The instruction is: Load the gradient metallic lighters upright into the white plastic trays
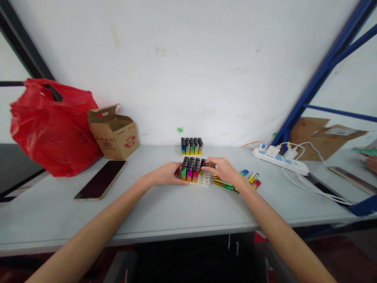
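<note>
Near the middle of the table a white tray [204, 180] holds several upright lighters [190, 173] with black tops. Its right part shows bare slots. My left hand [169, 173] grips the tray's left side, thumb at the front corner. My right hand [219, 168] pinches a lighter [204, 166] by its black top over the right part of the tray; whether it is seated in a slot I cannot tell. Loose lighters [225, 184] lie beside and partly under my right wrist. Behind stands a second filled tray of lighters [191, 146], against the wall.
At the left are a red plastic bag [55, 125], an open cardboard box [114, 135] and a dark phone [101, 180]. A white power strip [279, 160] with cables lies right, near a blue frame [312, 86]. Another person's hand [371, 163] shows at the far right.
</note>
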Motion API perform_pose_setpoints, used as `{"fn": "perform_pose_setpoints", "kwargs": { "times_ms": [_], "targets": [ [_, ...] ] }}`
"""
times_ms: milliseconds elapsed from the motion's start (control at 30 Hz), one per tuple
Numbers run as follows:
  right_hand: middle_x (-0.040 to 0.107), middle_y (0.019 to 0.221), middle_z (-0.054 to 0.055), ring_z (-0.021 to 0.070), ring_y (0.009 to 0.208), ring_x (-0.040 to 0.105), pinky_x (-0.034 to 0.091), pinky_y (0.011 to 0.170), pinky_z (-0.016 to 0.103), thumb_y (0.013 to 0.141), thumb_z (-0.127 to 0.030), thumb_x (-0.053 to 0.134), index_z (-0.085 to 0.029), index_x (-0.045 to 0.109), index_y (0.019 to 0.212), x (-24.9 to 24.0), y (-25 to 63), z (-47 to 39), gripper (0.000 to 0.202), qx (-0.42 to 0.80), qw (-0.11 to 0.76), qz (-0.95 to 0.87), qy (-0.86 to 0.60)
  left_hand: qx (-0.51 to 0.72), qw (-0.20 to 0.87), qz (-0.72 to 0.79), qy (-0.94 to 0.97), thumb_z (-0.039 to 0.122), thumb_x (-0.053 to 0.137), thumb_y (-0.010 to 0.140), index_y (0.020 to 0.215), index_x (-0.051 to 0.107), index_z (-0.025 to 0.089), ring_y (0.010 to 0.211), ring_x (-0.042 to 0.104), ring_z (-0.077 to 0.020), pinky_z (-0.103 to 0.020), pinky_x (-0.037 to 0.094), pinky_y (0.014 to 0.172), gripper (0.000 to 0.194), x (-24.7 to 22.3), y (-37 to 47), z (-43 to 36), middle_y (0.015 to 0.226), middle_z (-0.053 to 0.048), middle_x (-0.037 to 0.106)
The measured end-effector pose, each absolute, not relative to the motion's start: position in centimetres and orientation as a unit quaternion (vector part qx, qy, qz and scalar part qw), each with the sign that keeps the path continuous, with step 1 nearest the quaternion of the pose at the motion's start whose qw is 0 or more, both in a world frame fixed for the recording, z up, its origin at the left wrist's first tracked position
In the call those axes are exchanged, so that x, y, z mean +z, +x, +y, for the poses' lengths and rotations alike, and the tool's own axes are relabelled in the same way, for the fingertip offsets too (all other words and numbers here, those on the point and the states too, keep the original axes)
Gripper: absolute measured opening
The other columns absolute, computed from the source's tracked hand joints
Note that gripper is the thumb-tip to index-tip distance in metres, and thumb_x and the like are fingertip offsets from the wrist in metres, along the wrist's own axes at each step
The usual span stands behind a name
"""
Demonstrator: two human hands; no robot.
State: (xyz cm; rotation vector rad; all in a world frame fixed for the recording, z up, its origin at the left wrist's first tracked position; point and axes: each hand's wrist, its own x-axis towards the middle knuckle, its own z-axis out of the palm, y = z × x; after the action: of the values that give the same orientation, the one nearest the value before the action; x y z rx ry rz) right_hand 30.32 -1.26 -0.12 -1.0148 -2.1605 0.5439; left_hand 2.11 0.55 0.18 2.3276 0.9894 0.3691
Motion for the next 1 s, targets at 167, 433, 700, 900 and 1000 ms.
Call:
{"fn": "perform_pose_setpoints", "kwargs": {
  "times_ms": [167, 433, 700, 900, 1000],
  "targets": [
    [0.065, 0.064, 0.0, 0.0135, 0.055, 0.05, 0.031, 0.057, 0.025, 0.094, -0.054, 0.065, -0.021, 0.066, 0.075, -0.7, 30.3, -0.7, 0.038, 0.146, 0.314, -0.834, -0.43, 0.138, 0.286, 0.37, 0.873, 0.06, 0.077, 0.074, 0.118, 0.067, 0.019, 0.085, 0.068, -0.0228, -0.029, 0.049, 0.071, 0.061, 0.1, 2.1, 0.6, 0.103, -0.004, 0.076],
    [0.069, 0.065, 0.001, 0.0144, 0.056, 0.054, 0.038, 0.061, 0.027, 0.101, -0.053, 0.05, -0.02, 0.069, 0.072, 0.2, 33.2, -0.1, 0.047, 0.17, 0.305, -0.826, -0.442, 0.142, 0.294, 0.373, 0.869, 0.06, 0.077, 0.075, 0.116, 0.068, 0.021, 0.092, 0.07, -0.0248, -0.03, 0.052, 0.079, 0.058, 0.5, 2.1, 0.4, 0.109, -0.003, 0.076],
    [0.078, 0.095, 0.006, 0.0251, 0.091, 0.069, 0.053, 0.079, 0.032, 0.067, -0.044, 0.086, -0.021, 0.081, 0.097, 0.2, 40.0, 0.8, 0.038, 0.309, 0.193, -0.8, -0.478, 0.143, 0.29, 0.374, 0.869, 0.064, 0.077, 0.072, 0.117, 0.068, 0.02, 0.096, 0.07, -0.0263, -0.031, 0.053, 0.081, 0.063, 0.3, 2.1, 0.6, 0.111, -0.005, 0.077],
    [0.076, 0.084, 0.005, 0.021, 0.075, 0.065, 0.05, 0.07, 0.031, 0.076, -0.042, 0.081, -0.021, 0.079, 0.084, -0.7, 39.4, 1.3, 0.023, 0.235, 0.208, -0.814, -0.489, 0.139, 0.273, 0.38, 0.873, 0.065, 0.077, 0.072, 0.114, 0.068, 0.019, 0.09, 0.069, -0.0252, -0.03, 0.051, 0.076, 0.063, 0.4, 2.2, 0.6, 0.107, -0.005, 0.076],
    [0.075, 0.08, 0.003, 0.0201, 0.071, 0.064, 0.05, 0.069, 0.031, 0.082, -0.044, 0.075, -0.022, 0.077, 0.09, -0.4, 38.4, 1.4, 0.024, 0.227, 0.284, -0.795, -0.485, 0.141, 0.281, 0.375, 0.872, 0.064, 0.077, 0.072, 0.114, 0.068, 0.019, 0.088, 0.07, -0.0247, -0.03, 0.051, 0.075, 0.062, 0.3, 2.2, 0.7, 0.106, -0.005, 0.076]
  ]
}}
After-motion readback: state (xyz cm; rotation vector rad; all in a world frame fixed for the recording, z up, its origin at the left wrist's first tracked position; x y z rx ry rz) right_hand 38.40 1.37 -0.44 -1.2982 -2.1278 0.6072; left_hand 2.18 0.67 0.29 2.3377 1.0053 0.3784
